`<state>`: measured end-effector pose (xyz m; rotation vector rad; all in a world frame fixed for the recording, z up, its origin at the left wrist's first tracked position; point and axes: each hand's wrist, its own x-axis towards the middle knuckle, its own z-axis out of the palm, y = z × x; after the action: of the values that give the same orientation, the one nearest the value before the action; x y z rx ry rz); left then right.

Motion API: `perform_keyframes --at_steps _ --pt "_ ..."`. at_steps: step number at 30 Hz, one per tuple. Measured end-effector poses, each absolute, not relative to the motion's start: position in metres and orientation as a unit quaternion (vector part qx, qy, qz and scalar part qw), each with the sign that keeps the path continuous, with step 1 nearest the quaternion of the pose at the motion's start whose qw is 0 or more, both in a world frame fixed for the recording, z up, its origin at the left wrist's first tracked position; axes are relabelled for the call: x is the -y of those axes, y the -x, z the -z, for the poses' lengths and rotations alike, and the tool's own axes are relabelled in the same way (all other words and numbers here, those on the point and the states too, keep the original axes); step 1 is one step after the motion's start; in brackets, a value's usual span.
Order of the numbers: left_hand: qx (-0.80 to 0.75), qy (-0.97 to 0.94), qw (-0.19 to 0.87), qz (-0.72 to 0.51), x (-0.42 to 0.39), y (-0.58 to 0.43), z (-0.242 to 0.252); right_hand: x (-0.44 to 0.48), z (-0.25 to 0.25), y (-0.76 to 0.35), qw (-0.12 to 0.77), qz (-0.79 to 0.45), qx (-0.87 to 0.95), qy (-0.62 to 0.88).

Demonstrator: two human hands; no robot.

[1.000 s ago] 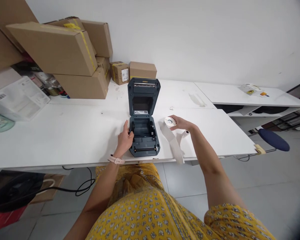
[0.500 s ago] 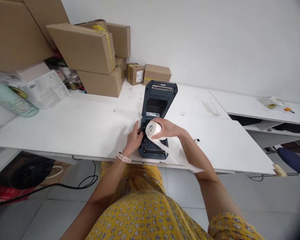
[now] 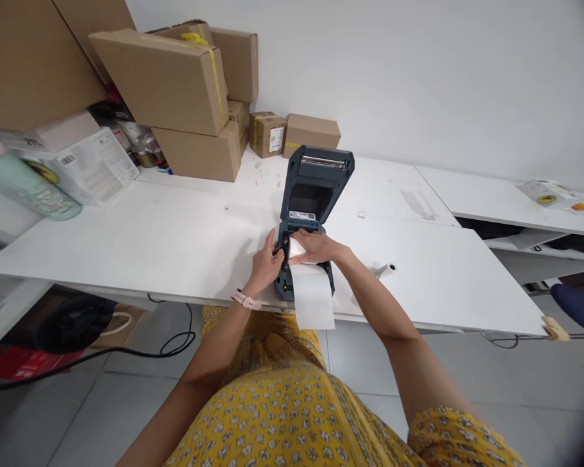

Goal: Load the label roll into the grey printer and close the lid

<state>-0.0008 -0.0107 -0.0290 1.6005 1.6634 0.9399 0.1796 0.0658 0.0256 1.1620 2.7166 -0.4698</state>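
Note:
A dark grey label printer (image 3: 315, 188) stands open on the white table (image 3: 175, 240), its lid tilted up and back. My right hand (image 3: 316, 247) holds a white paper roll (image 3: 296, 247) down inside the printer's bay. A loose strip of paper (image 3: 313, 297) runs from the roll over the printer's front and hangs past the table edge. My left hand (image 3: 267, 263) rests against the printer's left side, fingers by the roll's end. A pink watch is on that wrist.
Stacked cardboard boxes (image 3: 175, 84) fill the back left of the table, with a white carton (image 3: 92, 165) and a green bottle (image 3: 24, 185) beside them. A small empty core (image 3: 385, 269) lies right of the printer. A black cable (image 3: 170, 340) lies on the floor; a blue stool (image 3: 579, 308) stands at the right.
My right hand carried the paper roll from the table right of the printer into the open bay. The paper strip now hangs over the front. The view has shifted left.

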Motion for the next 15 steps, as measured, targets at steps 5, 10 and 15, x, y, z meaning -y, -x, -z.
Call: perform_keyframes --at_steps 5,10,15 --pt "-0.632 -0.601 0.33 -0.36 0.012 0.0 0.027 -0.011 -0.003 -0.192 -0.066 0.058 -0.916 -0.392" --pt "-0.628 -0.6 0.331 -0.37 0.012 -0.001 0.026 0.058 0.017 -0.202 -0.117 0.054 -0.895 -0.427" --pt "-0.629 -0.596 0.337 -0.367 0.012 -0.003 0.026 0.083 0.023 -0.195 -0.144 0.048 -0.883 -0.444"
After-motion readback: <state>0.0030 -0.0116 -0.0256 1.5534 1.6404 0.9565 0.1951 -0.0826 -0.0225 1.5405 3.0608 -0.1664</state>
